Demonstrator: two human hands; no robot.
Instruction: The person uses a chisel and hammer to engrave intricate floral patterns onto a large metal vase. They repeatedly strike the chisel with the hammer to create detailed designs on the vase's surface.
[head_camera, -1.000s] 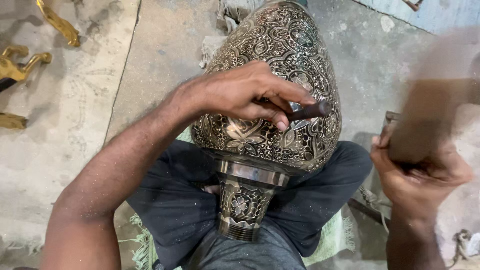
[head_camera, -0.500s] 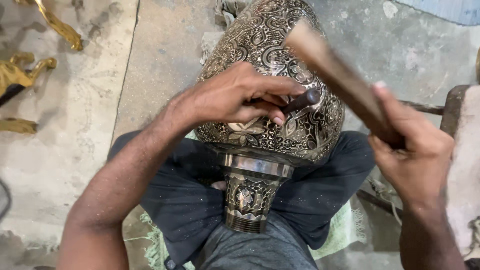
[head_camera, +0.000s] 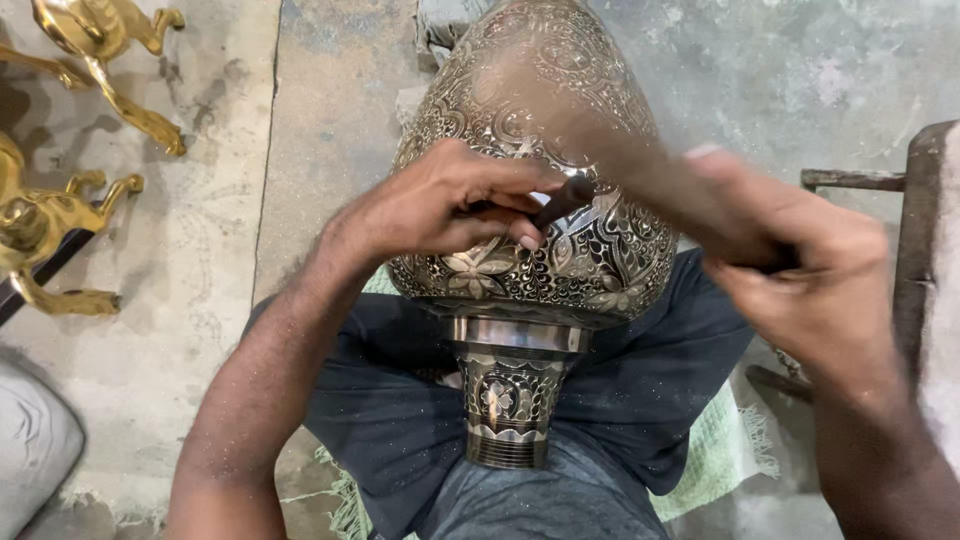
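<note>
Brass figures (head_camera: 60, 215) with curled limbs on the concrete floor (head_camera: 190, 330) at left, a dark bar (head_camera: 40, 270) beneath one, grey cushion (head_camera: 30, 450) at lower left, green fringed cloth (head_camera: 715, 465) under the legs, wooden stool (head_camera: 915, 230) at right

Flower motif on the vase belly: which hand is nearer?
Left. The left hand holds a chisel just above the flower motif; the right hand, gripping a blurred mallet, is off to the vase's side.

A dark vase (head_camera: 540, 230) carries silvery floral engraving; golden figures (head_camera: 60, 200) lie on grey floor (head_camera: 190, 330).
</note>
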